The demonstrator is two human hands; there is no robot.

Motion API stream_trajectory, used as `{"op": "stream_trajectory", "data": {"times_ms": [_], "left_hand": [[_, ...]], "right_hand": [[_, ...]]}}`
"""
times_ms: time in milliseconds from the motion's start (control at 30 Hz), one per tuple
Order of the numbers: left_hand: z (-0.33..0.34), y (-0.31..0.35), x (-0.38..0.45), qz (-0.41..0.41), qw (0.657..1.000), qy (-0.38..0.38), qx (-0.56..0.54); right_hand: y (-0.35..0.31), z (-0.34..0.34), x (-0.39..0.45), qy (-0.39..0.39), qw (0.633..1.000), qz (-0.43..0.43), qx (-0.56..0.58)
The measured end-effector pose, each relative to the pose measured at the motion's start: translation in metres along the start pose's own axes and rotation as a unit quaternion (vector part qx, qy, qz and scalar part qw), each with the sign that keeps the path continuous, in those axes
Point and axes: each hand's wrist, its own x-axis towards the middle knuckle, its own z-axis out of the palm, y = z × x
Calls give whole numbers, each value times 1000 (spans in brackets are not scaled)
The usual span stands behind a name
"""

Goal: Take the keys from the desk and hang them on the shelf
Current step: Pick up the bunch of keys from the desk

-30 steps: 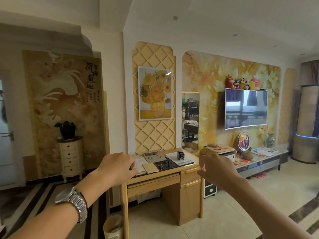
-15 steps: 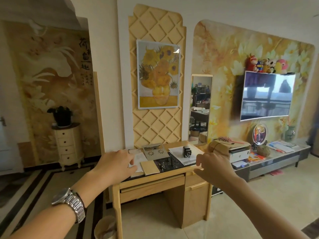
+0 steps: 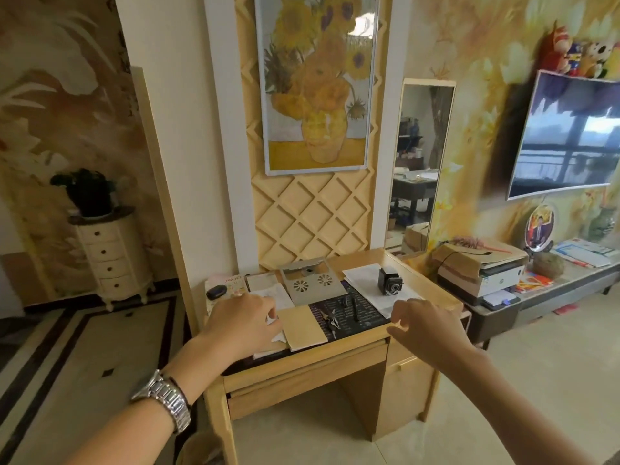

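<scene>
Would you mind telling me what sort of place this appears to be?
Most likely a home living room: a wall-mounted television, a framed sunflower painting and a small wooden desk against the decorated wall.

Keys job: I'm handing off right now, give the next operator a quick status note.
Left hand: empty, loosely curled, over the papers at the front left of the desk.
Right hand: empty, fingers curled, over the desk's front right edge.
Keys: lying on the dark mat in the middle of the desk, between the two hands, just right of the tan notebook. Neither hand touches them.
Done: the person stands at the desk, hands out.
Left: pick up the keys, carry them to the shelf and hang them. No shelf with hooks is clearly in view.
</scene>
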Motion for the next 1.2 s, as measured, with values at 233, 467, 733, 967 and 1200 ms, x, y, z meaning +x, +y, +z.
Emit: {"op": "stream_trajectory", "data": {"times_ms": [233, 467, 733, 967, 1200], "left_hand": [[72, -35, 104, 13, 998, -45, -41], [168, -56, 199, 11, 996, -71, -49], [259, -71, 289, -7, 992, -97, -80], [328, -72, 322, 21, 988, -137, -73], [379, -82, 351, 68, 982, -150, -92]], "right_hand": [[18, 74, 93, -43, 998, 45, 27], [47, 176, 190, -64, 994, 50, 70], [75, 281, 286, -115, 985, 32, 124], [87, 355, 319, -163, 977, 47, 131], [85, 409, 333, -173, 967, 102, 158]]}}
